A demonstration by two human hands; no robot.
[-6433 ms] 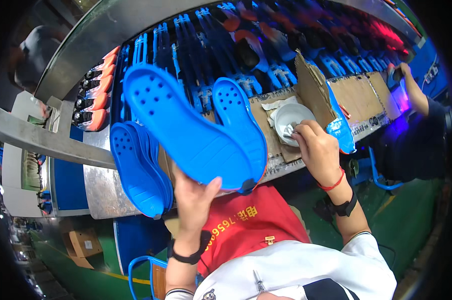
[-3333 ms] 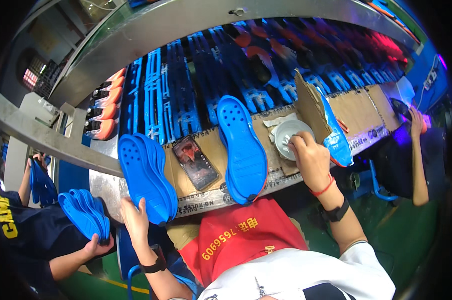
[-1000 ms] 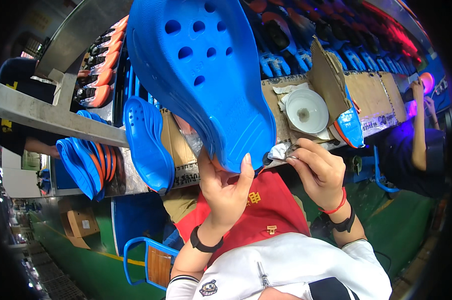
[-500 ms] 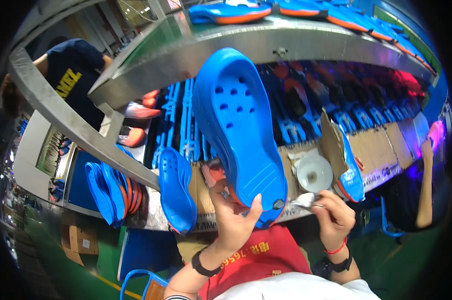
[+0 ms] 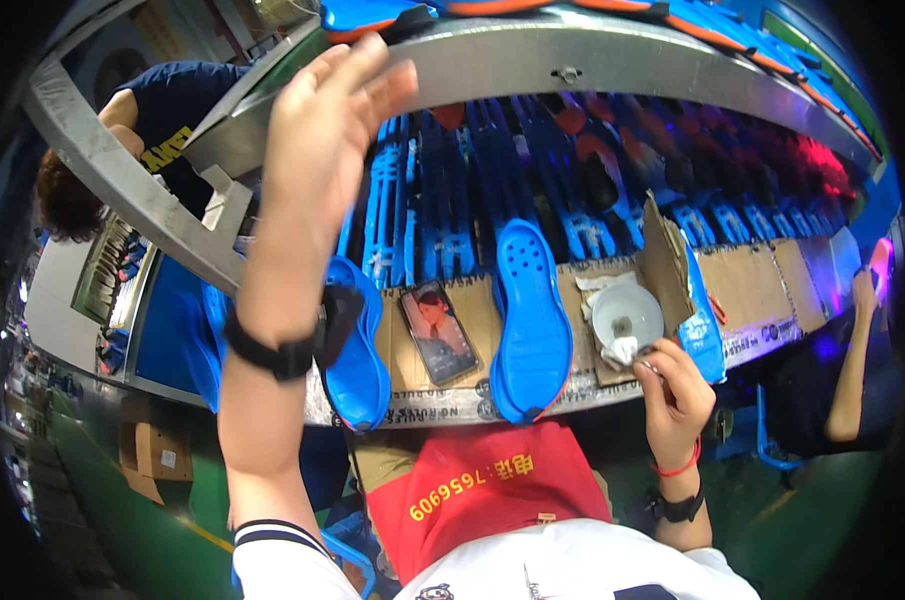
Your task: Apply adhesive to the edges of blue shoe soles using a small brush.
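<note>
My left hand [image 5: 337,110] is raised at the far left, in front of the metal shelf edge, with fingers apart and nothing held; it is slightly blurred. Just above it, a blue sole with an orange edge [image 5: 377,14] lies on the shelf. My right hand [image 5: 675,395] pinches a small tool with a white tip [image 5: 623,349], which is at the near rim of a white bowl [image 5: 627,312]. Between my arms a blue shoe sole [image 5: 532,330] lies on the cardboard-covered bench. Another blue sole [image 5: 357,375] is partly hidden by my left forearm.
A phone [image 5: 439,333] lies between the two soles. An upright cardboard flap [image 5: 664,265] stands right of the bowl. Blue racks [image 5: 442,220] run below the metal shelf [image 5: 612,65]. A slanted metal post [image 5: 122,190] and other people flank the bench.
My left hand has let go of the blue sole it held and moved up to the shelf, where a sole now lies beside it. My right hand has brought the white-tipped tool to the bowl.
</note>
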